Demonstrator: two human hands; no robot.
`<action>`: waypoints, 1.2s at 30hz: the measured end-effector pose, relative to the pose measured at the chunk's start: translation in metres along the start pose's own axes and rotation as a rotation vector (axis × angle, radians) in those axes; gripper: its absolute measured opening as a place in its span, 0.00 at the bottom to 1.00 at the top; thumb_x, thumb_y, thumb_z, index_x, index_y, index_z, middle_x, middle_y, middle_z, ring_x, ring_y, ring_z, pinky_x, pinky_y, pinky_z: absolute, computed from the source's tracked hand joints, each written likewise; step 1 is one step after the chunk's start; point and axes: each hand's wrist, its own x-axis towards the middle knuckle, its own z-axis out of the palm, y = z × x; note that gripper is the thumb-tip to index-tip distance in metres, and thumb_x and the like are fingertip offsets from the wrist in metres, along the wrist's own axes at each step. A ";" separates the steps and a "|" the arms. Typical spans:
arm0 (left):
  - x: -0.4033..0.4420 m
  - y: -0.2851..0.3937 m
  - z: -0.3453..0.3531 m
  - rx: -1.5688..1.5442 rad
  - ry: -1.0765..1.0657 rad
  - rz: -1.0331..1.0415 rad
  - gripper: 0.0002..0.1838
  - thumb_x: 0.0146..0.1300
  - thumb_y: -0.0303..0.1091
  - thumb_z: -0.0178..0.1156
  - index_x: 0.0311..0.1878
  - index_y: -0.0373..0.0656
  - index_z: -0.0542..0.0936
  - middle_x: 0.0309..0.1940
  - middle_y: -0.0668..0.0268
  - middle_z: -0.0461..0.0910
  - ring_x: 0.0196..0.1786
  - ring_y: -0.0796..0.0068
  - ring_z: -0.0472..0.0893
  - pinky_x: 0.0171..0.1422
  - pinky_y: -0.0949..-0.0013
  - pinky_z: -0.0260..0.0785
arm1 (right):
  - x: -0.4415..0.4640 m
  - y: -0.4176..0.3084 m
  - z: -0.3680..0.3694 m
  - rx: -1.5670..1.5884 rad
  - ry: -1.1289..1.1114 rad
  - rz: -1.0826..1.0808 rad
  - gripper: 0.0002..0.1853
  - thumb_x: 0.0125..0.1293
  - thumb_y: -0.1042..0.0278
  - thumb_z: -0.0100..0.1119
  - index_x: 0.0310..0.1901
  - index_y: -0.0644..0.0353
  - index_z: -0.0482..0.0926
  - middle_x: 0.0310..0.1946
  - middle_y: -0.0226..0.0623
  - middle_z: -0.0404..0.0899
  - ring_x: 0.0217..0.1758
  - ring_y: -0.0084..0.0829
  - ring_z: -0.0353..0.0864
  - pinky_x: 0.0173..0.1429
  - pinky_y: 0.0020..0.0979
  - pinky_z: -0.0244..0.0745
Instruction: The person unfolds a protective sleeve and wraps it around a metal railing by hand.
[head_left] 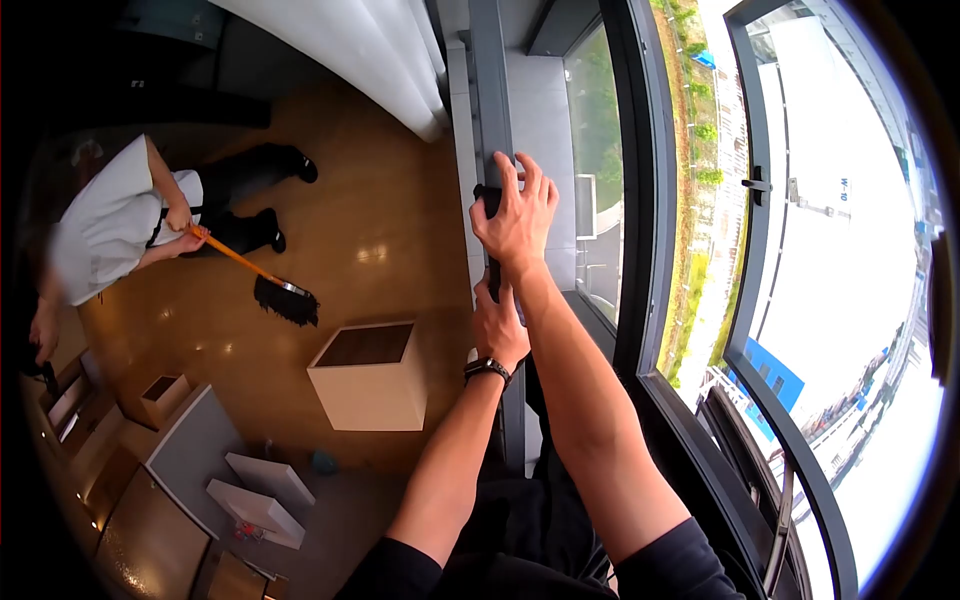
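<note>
My right hand is curled at the grey metal rail, its fingers bent over a black object. The black object lies along the rail and is mostly covered by my hands, so its kind does not show. Just below, my left hand, with a dark watch on the wrist, is closed around the lower part of the same dark object. Its fingertips are partly hidden behind my right forearm.
An outward-opened window sash stands to the right, beyond the dark window frame. On the left a co-worker holds a broom with an orange handle. A white box-shaped planter stands on the brown floor. A white curtain hangs above.
</note>
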 end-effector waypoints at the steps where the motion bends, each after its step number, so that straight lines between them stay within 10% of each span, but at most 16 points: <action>1: 0.000 0.000 0.000 0.002 0.018 0.007 0.45 0.53 0.43 0.72 0.73 0.51 0.60 0.62 0.42 0.62 0.58 0.38 0.74 0.55 0.48 0.74 | 0.000 0.000 0.000 -0.002 -0.013 0.001 0.34 0.50 0.64 0.64 0.63 0.48 0.70 0.62 0.42 0.66 0.59 0.40 0.71 0.69 0.47 0.56; 11: 0.023 0.023 -0.020 0.167 -0.151 -0.177 0.28 0.56 0.36 0.65 0.60 0.48 0.69 0.45 0.50 0.67 0.39 0.43 0.78 0.37 0.47 0.74 | 0.006 0.003 0.003 -0.005 0.000 0.001 0.32 0.49 0.63 0.64 0.60 0.50 0.71 0.61 0.43 0.67 0.61 0.41 0.70 0.70 0.48 0.56; 36: 0.075 0.025 -0.020 0.067 0.108 0.083 0.38 0.52 0.31 0.67 0.67 0.45 0.63 0.57 0.42 0.65 0.49 0.39 0.77 0.47 0.48 0.76 | 0.066 0.005 0.026 0.076 0.024 0.101 0.45 0.51 0.54 0.67 0.72 0.50 0.61 0.60 0.41 0.68 0.60 0.43 0.71 0.67 0.46 0.61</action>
